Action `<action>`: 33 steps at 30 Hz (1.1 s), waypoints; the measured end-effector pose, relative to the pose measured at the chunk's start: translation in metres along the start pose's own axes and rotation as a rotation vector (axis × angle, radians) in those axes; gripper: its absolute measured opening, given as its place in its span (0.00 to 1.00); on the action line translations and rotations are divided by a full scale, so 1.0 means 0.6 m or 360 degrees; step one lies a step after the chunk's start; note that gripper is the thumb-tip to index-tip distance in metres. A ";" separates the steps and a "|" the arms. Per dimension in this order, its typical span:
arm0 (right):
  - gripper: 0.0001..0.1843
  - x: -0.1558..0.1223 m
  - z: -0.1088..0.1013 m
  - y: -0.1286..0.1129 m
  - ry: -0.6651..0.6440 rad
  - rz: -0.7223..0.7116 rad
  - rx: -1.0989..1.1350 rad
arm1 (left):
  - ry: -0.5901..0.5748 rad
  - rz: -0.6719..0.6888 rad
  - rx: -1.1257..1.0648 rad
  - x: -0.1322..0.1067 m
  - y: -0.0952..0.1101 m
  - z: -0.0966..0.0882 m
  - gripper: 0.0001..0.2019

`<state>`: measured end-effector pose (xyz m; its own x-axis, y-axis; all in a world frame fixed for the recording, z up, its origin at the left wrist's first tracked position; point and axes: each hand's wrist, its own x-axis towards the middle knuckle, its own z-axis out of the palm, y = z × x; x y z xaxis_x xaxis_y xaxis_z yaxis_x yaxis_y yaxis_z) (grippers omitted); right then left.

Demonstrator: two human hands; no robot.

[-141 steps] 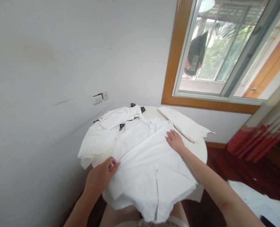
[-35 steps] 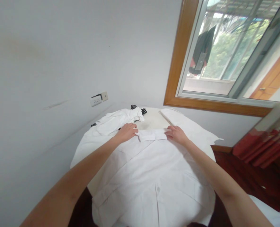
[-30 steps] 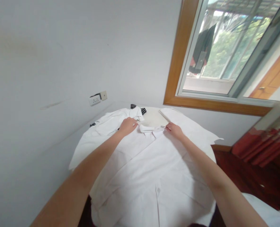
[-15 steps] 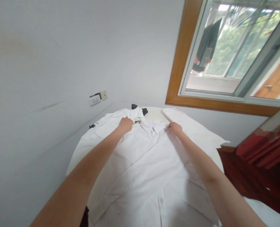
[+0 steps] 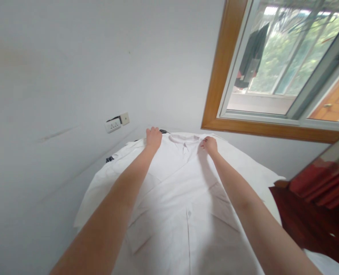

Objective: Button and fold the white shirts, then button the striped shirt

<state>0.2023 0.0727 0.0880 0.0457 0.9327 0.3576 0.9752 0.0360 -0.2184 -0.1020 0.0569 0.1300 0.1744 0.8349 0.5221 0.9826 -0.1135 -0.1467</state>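
Curled fingers of the left hand (image 5: 154, 138) and right hand (image 5: 210, 145) pinch the white shirt (image 5: 169, 214) at its far end, one on either side of the collar (image 5: 184, 138). Nearest, the front shows creases; spreading appears well advanced — collar open, cloth mostly flat — while folds remain unsmoothed. Beneath, the pale table (image 5: 273, 210) shows its curved rim at right; other white cloth (image 5: 96, 189) lies at left. Beyond: a wall socket (image 5: 112, 125), red curtain (image 5: 321, 183) and wood-framed window (image 5: 215, 95).
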 end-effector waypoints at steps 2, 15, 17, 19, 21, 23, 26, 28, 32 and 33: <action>0.20 0.004 0.016 -0.009 -0.0010 0.0040 0.0036 | -0.0008 -0.0028 0.0006 -0.004 0.006 0.013 0.17; 0.16 -0.069 0.076 -0.062 -0.0153 -0.0242 -0.0024 | -0.0087 0.0677 -0.0251 -0.059 0.088 0.096 0.16; 0.15 -0.071 0.081 -0.072 -0.0207 -0.0274 -0.0051 | -0.0030 0.0551 -0.0253 -0.050 0.098 0.107 0.17; 0.16 -0.068 0.085 -0.076 -0.0170 -0.0255 -0.0079 | 0.0028 0.0477 -0.0251 -0.038 0.102 0.113 0.19; 0.19 -0.064 0.090 -0.077 -0.0115 -0.0215 -0.0115 | 0.0070 0.0451 -0.0254 -0.028 0.102 0.118 0.20; 0.22 -0.058 0.098 -0.074 -0.0102 -0.0200 -0.0136 | 0.0089 0.0471 -0.0270 -0.023 0.099 0.124 0.20; 0.25 -0.052 0.114 -0.068 -0.0290 -0.0214 -0.0131 | 0.0019 0.0513 -0.0309 -0.025 0.097 0.142 0.20; 0.29 -0.049 0.126 -0.066 -0.0455 -0.0206 -0.0105 | -0.0087 0.0501 -0.0314 -0.030 0.098 0.157 0.21; 0.36 -0.047 0.137 -0.068 -0.0551 -0.0185 -0.0033 | -0.0209 0.0427 -0.0260 -0.037 0.107 0.174 0.25; 0.35 -0.048 0.136 -0.068 -0.0539 -0.0180 -0.0018 | -0.0207 0.0415 -0.0243 -0.038 0.110 0.172 0.25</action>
<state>0.1432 0.0735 0.0122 -0.1354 0.9891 0.0575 0.9724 0.1438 -0.1837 -0.0473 0.0863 0.0217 0.4217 0.8276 0.3704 0.9057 -0.4039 -0.1288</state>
